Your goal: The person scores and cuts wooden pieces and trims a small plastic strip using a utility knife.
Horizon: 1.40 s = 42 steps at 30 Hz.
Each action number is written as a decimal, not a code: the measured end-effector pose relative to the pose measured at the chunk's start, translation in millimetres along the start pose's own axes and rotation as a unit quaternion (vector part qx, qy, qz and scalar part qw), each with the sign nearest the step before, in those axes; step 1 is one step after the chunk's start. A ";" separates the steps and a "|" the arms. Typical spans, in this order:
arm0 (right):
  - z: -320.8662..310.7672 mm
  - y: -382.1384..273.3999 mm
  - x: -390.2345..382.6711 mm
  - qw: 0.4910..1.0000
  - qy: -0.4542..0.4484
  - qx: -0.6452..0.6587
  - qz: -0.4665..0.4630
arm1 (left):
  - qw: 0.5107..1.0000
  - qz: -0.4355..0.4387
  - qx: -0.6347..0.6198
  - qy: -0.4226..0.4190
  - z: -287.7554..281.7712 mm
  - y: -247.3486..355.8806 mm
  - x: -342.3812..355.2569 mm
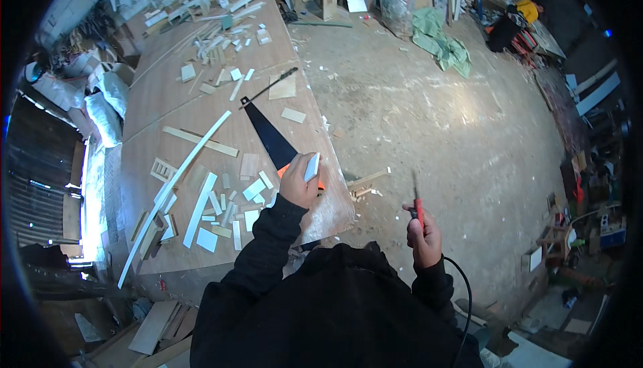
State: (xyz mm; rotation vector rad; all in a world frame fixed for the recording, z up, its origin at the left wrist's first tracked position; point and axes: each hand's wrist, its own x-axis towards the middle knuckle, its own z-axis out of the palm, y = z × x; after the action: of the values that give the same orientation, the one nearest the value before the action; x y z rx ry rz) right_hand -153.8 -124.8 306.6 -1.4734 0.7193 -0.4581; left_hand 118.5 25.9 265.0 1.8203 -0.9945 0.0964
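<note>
My left hand (299, 184) is closed around a small pale wooden block (312, 166) with a whitish face. It is over the table's right edge, above the orange handle of a black-bladed handsaw (270, 135), which it partly hides. Out over the floor to the right, my right hand (424, 237) is wrapped round a red-handled tool (419, 211) with a thin dark shaft pointing away from me. Whether the tool is a soldering iron or a screwdriver I cannot make out. A black cord (469, 294) runs down from near that wrist.
The wooden table (151, 86) carries several small wood offcuts (254, 189), long strips (175, 179) and a dark rod-like tool (269, 88). Wood scraps (365, 184) lie on the floor (415, 120) by its corner. A green cloth (440, 41) and clutter stand farther off.
</note>
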 end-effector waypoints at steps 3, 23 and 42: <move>-1.0 -56.8 9.8 0.986 -0.100 -0.082 -0.101 | 0.992 -0.094 -0.082 -0.017 -17.2 60.3 7.7; -59.6 -155.6 13.1 0.849 -0.207 -0.345 -0.343 | 0.998 -0.029 -0.037 0.038 29.5 190.7 -9.9; -73.1 -118.1 25.0 0.834 -0.054 -0.412 -0.364 | 0.998 0.055 -0.032 -0.010 44.4 199.4 -15.4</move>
State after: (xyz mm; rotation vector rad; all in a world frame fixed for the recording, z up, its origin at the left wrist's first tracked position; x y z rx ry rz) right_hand -168.4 -203.5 422.8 -2.5952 0.2089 -0.6698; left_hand -39.8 -29.3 382.6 1.7123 -1.0989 0.1126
